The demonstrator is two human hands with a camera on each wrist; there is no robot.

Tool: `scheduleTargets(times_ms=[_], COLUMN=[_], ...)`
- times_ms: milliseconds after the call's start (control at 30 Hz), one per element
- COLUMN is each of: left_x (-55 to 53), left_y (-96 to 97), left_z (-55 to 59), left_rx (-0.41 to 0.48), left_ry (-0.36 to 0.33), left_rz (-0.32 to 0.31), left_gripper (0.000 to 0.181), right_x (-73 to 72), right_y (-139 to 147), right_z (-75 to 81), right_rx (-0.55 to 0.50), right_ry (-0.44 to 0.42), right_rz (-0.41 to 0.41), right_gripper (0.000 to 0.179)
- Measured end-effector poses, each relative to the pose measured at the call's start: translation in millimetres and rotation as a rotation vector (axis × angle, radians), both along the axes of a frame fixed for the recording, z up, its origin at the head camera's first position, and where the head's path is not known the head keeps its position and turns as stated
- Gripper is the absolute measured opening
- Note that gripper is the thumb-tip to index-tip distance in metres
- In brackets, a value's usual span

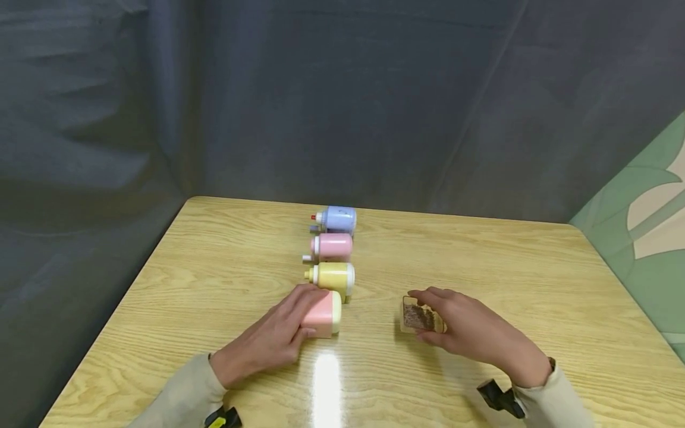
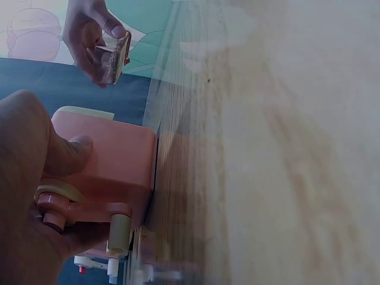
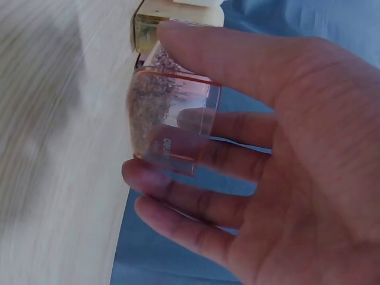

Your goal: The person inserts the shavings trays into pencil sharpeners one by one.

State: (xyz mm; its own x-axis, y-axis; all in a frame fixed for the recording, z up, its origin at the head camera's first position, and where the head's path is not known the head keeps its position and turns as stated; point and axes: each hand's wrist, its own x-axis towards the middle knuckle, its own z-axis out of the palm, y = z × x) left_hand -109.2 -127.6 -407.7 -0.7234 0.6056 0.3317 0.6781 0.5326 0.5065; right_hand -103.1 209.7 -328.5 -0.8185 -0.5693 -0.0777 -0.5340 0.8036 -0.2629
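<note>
My left hand [image 1: 273, 333] grips a salmon-pink hand-crank pencil sharpener [image 1: 320, 318] with a cream end. In the left wrist view my thumb lies along its side, beside the crank handle [image 2: 98, 211]. My right hand [image 1: 471, 327] holds a small clear shavings drawer [image 1: 419, 317] to the right of the sharpener. Dark pencil shavings [image 3: 151, 101] show through its see-through wall. The right wrist view has the drawer between thumb and fingers, tilted on its side. Part of the sharpener is hidden under my left hand.
Beyond the salmon sharpener stand a yellow sharpener [image 1: 333, 275], a pink one [image 1: 334, 245] and a blue one [image 1: 341, 219] in a row, cranks toward the left. A dark curtain [image 1: 342, 107] hangs behind the wooden table [image 1: 508, 267]. A green patterned surface [image 1: 655, 273] is at right.
</note>
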Motion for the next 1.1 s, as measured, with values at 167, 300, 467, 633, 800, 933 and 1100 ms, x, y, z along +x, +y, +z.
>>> scheduleTargets(times_ms=[167,300,467,633,800,933,1100], left_x=[0.4,0.8,1.3,0.9,1.3,1.6,0.6], left_y=[0.0,-0.6,-1.3,-1.2,-1.2,-0.9,1.5], left_z=[-1.3,-1.1,-2.0,-2.1,-1.9,-2.0,-2.6], left_rx=[-0.018,-0.023,-0.022,-0.024,-0.023,-0.026,-0.020], left_ry=[0.015,0.009,0.034,0.040,0.042,0.036,0.046], left_rz=[0.003,0.013,0.010,0.008,0.014,0.018,0.007], left_gripper=[0.060,0.060,0.057,0.057,0.058,0.059,0.059], right_x=[-1.9,-3.1,-4.6,-5.9,-7.2,-8.3,-9.4], right_y=[-7.0,-11.7,-18.3,-24.7,-29.5,-33.2,-37.0], right_z=[-5.0,-7.4,-12.3,-17.3,-20.9,-24.0,-28.3], right_rx=[-0.003,-0.009,-0.013,-0.018,-0.015,-0.016,-0.011], right_ry=[0.019,0.033,0.032,0.006,0.002,0.012,0.024], right_rz=[0.028,0.061,0.083,0.083,0.086,0.094,0.095], right_gripper=[0.059,0.059,0.058,0.058,0.057,0.057,0.057])
